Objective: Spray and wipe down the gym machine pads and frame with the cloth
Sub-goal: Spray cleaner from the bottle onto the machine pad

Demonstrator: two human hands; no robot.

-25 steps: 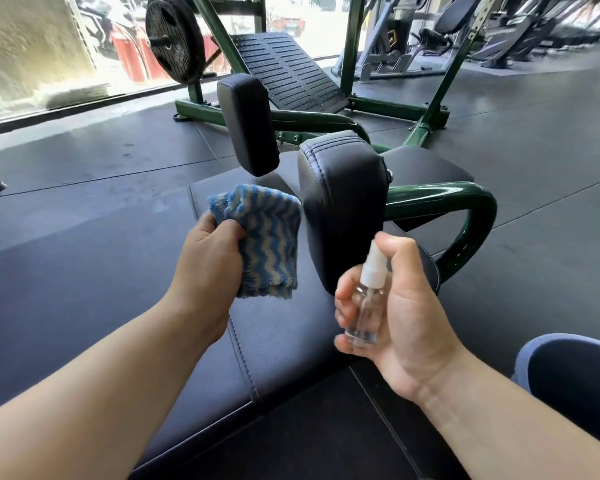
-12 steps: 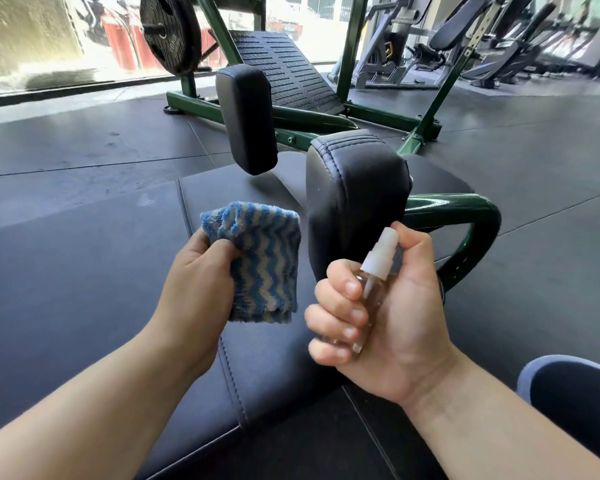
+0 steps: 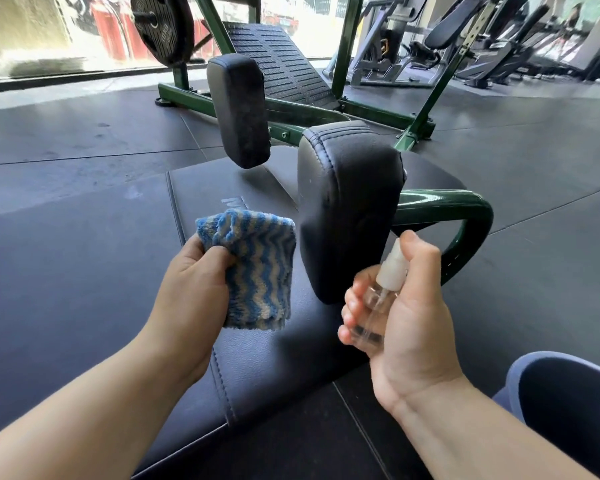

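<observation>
gripping firmly, the left hand [image 3: 191, 289] bunches a folded blue-and-white zigzag terry cloth [image 3: 257, 268], with the thumb laid over its near corner. a broad face of the cloth hangs free just beside the upright black vinyl pad [image 3: 347, 202], apart from it, probably so it can wipe as soon as that pad is wet. the right hand [image 3: 409, 313] has its grip wrapped round a small clear plastic spray bottle with a white pump top [image 3: 374, 306]. one finger sits on the pump, and the nozzle seems aimed at the pad's lower part, near but not touching. both hands hover over the flat black padded seat [image 3: 257, 368], resting on nothing. spraying looks like the step in hand, with wiping not yet begun.

fingers cover much of the bottle, so its liquid level cannot be told, and no mist shows. the near pad hides its own mount on the curved dark green steel tube [image 3: 465, 209]. the cloth covers part of the pale lettering on the seat. a second black pad [image 3: 238, 109] stands further off, and whether either pad is damp cannot be made out. a blue-clad knee [image 3: 568, 403] is cut off at the lower right.
</observation>
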